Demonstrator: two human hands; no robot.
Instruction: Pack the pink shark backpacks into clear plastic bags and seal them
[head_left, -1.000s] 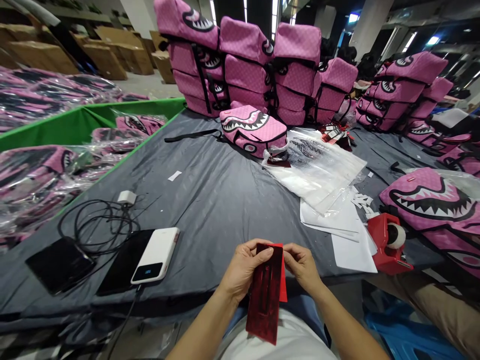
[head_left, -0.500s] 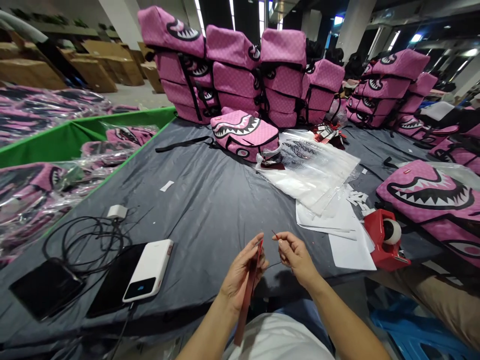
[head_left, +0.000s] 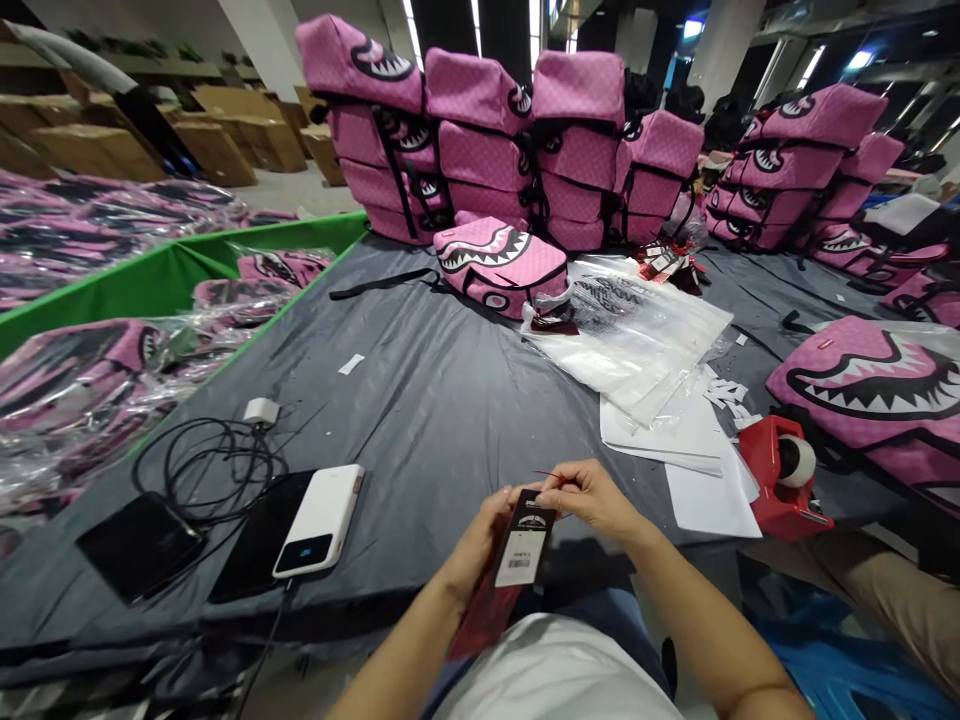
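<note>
Low in the middle of the view, my left hand [head_left: 480,545] grips a stack of hang tags: a black one with a white barcode label [head_left: 525,540] faces me, and red tags [head_left: 480,615] hang below it. My right hand [head_left: 592,497] pinches a thin red string [head_left: 551,475] at the top of the black tag. Both hands hover over the near edge of the grey table cover [head_left: 435,400].
A white power bank [head_left: 319,520], dark phones and coiled cables lie at left. A red tape dispenser [head_left: 780,475], white papers and clear bags [head_left: 637,335] lie at right. Pink shark-mouth backpacks [head_left: 499,260] are stacked at the back and right; bagged ones fill a green-edged bin at left.
The tags have turned from edge-on to showing the black barcode tag. My right hand has moved left to the tag's top with the string.
</note>
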